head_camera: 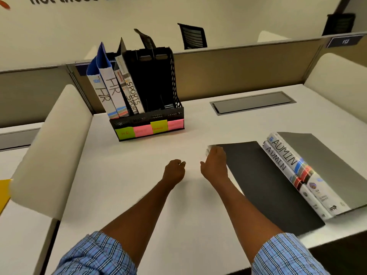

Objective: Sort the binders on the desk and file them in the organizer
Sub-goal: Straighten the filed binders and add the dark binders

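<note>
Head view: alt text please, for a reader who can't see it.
A person's right hand touches the corner of a dark binder lying flat on a white desk; the left hand, beside it, holds nothing. Two ADMIN binders lie to the right, and a black organizer behind holds two HR binders and two SPORTS binders.

Tan partition (238, 68) across the back. Beyond the partition, black mesh chair (192, 36); second chair (340, 23) far to the right, well apart. On the partition's top right, dark number plate (345, 41). Just before the partition, grey hatch (252, 103), lying flat. Above the partition, wall lettering (95, 0), cut off. Before the partition's left end, white side panel (49, 147); farther left, yellow thing (4, 191), mostly out of view.
</note>
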The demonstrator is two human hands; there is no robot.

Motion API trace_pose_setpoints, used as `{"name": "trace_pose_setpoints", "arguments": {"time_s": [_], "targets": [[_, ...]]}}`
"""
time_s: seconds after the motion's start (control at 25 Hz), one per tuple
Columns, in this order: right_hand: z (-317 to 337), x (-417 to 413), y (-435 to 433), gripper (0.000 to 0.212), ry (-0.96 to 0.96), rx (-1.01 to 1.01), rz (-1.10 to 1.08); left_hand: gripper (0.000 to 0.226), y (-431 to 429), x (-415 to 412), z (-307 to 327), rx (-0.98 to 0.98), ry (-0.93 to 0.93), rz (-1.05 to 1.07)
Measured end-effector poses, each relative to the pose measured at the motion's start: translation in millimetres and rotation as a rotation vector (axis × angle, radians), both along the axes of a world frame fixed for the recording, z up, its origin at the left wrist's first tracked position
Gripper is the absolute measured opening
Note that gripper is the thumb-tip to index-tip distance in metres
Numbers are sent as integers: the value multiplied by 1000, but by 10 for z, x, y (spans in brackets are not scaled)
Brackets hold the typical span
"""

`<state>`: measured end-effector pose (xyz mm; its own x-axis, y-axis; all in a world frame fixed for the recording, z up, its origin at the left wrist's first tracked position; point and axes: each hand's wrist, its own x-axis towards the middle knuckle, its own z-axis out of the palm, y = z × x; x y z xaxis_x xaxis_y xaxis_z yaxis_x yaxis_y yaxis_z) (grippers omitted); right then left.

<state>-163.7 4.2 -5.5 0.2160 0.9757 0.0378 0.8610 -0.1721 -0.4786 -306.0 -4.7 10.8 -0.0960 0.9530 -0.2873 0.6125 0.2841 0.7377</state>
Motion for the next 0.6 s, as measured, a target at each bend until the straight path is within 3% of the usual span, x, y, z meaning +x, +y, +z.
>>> {"name": "trace_pose_setpoints", "arguments": {"time_s": [0.12, 0.24, 0.32, 0.6], "targets": [[-19, 306, -227, 80, -152, -133, -56, 37, -86, 280, 2, -56, -87, -27], [-94, 475, -478, 92, -115, -224, -127, 14, -161, 499, 47, -164, -344, 12], [-158, 535, -617, 97, -88, -245, -138, 24, -181, 600, 45, -236, -431, 19], [-262, 657, -775, 89, -16, -188, -116, 35, -293, 801, 13, -291, -386, -11]]}}
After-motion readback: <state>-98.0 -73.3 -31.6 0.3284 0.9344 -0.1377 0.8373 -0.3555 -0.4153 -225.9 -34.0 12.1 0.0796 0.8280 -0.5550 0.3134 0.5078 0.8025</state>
